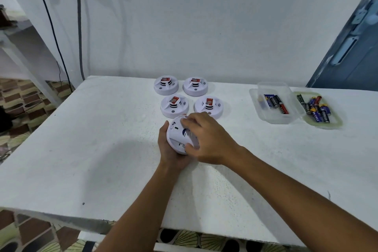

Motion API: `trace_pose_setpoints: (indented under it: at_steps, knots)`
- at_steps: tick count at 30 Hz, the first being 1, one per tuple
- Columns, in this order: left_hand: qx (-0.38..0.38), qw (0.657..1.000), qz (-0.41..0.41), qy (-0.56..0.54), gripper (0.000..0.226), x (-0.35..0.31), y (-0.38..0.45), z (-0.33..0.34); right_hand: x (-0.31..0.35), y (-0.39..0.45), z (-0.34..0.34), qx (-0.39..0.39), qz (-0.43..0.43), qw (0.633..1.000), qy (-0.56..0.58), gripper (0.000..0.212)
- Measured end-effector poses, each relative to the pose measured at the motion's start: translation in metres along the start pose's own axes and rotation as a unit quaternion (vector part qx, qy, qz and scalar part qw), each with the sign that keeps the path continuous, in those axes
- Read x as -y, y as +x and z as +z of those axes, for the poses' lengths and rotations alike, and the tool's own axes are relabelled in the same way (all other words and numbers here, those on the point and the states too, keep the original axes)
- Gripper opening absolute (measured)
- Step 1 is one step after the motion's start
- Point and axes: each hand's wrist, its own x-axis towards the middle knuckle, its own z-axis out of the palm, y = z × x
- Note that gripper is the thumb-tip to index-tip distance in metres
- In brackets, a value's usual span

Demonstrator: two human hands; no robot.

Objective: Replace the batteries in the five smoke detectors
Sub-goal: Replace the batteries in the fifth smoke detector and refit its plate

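Note:
A white smoke detector [178, 136] is tilted up just above the table with its back side facing me. My left hand [169, 149] cups it from below and the left. My right hand [206, 139] lies over its right half, fingers curled on the back and thumb at its lower rim. Several more white detectors with red labels stand behind in two rows: two at the back [166, 85] [195, 86] and two nearer [174, 107] [208, 106]. A clear plastic box [266, 116] at the right holds a few batteries [275, 102]. Its lid [337, 122] beside it holds several more batteries [317, 109].
The white table [102, 149] has its front edge near me and its left edge over a patterned floor. A white wall rises right behind the detectors. Two cables [78, 26] hang down the wall at the back left. A blue door [347, 53] stands at the right.

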Motion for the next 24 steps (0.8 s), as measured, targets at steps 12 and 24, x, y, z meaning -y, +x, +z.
trace_pose_setpoints:
  at_steps: [12, 24]
  knots:
    - [-0.022, 0.999, 0.04, 0.011, 0.038, 0.002, 0.001, -0.002, 0.013, 0.005, 0.017, -0.041, 0.019, 0.998, -0.032, 0.052]
    - [-0.047, 0.997, 0.052, 0.035, 0.053, 0.006, -0.005, 0.0, 0.021, 0.001, 0.036, -0.072, 0.095, 0.992, 0.027, 0.061]
